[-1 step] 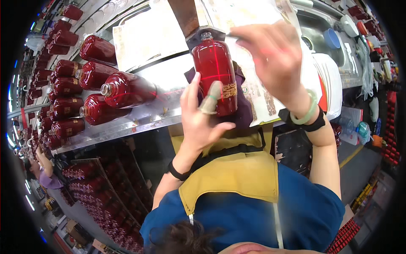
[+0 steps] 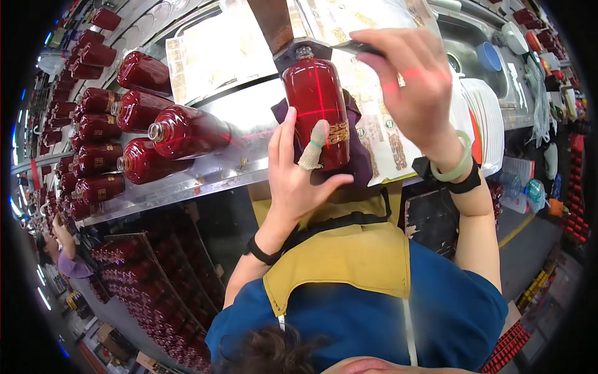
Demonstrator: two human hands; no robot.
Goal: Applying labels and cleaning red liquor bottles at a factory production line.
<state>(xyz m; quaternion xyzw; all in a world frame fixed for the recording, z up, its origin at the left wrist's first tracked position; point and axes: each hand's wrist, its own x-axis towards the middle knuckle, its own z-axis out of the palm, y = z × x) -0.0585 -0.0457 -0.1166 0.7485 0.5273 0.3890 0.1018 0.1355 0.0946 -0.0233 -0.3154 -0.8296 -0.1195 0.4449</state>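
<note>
A red glass bottle [image 2: 305,93] lies on a dark purple cloth [image 2: 361,153], neck pointing away from me. Its neck rests at a dark angled holder [image 2: 284,55], and a gold patterned decal [image 2: 338,133] is on its near part. Crossed red light lines fall on the glass. My left hand [image 2: 299,181] touches the bottle's left side with fingers stretched and thumb apart; one finger wears a pale finger cot [image 2: 314,146] with a green band. Right of the bottle neck, my right hand [image 2: 411,81] pinches a slim dark pointed tool [image 2: 358,46] above printed decal sheets [image 2: 389,134].
Several red bottles [image 2: 187,134] stand on the left of the metal bench [image 2: 149,202]. More decal sheets [image 2: 212,62] lie behind. At right are a stack of white sheets [image 2: 489,118] and a sink [image 2: 464,34] with a blue bowl [image 2: 489,57]. Another person [image 2: 71,262] is far left.
My right hand has shifted slightly to the right, and the slim tool shows more clearly. My left hand has barely moved on the bottle.
</note>
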